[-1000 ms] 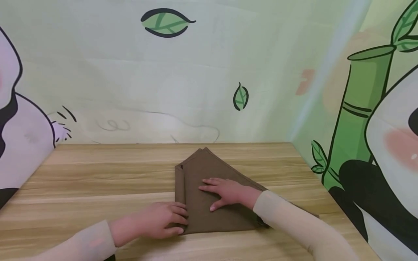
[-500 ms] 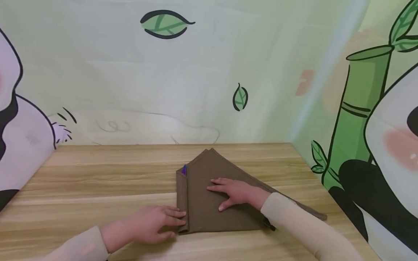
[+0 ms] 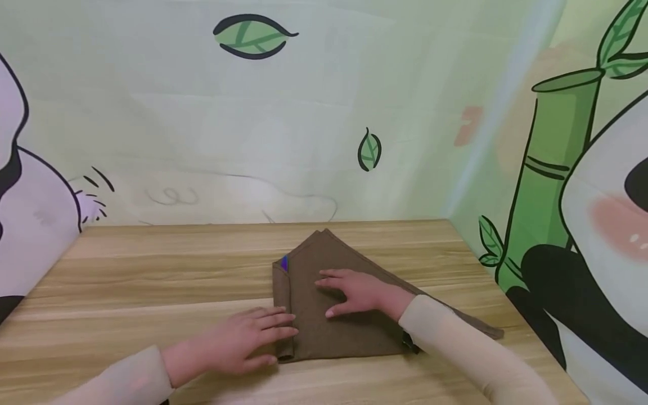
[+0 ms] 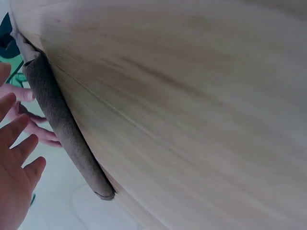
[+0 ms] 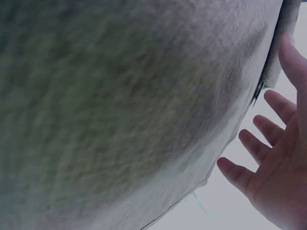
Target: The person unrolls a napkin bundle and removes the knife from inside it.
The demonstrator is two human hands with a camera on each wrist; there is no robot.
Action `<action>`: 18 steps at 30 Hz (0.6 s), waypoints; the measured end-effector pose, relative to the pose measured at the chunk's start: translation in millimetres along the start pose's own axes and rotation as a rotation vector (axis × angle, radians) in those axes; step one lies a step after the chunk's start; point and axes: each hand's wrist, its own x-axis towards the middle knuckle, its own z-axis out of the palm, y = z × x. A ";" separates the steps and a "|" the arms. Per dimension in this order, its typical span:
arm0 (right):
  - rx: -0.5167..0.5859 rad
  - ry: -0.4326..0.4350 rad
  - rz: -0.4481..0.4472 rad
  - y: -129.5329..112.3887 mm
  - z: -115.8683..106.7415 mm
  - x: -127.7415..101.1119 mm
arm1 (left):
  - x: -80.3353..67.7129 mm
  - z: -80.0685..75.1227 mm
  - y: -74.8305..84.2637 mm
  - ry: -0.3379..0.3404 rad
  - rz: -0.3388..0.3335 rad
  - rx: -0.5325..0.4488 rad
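A brown folded cloth (image 3: pixel 349 340) lies on the table, pointed at the far end. Its left side is rolled into a narrow flap (image 3: pixel 281 292), with a small blue-purple patch (image 3: pixel 284 263) at the top. My left hand (image 3: pixel 235 340) reaches over this flap, fingers extended and slightly spread. In the left wrist view the flap looks like a rounded tube, the left hand (image 4: pixel 14 172) beside it. Spread over the cloth's middle is my right hand (image 3: pixel 356 291); its fingers are extended in the right wrist view too. A small black item (image 3: pixel 410 342) shows partly under the right sleeve.
The wood-grain table (image 3: pixel 167 264) runs back to a pale green wall (image 3: pixel 167 112) printed with leaves, bamboo (image 3: pixel 554 157) and pandas. A narrow tail of the cloth (image 3: pixel 481 326) stretches to the right behind the right forearm.
The left fingers, curled over the flap a second ago, are straighter and farther up it. The cloth has shifted slightly right and the blue-purple patch has appeared. The right hand remains over the cloth.
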 end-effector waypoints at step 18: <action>-0.035 -0.126 0.050 -18.6 6.5 23.5 | 24.8 4.2 2.1 -0.279 -0.037 -0.048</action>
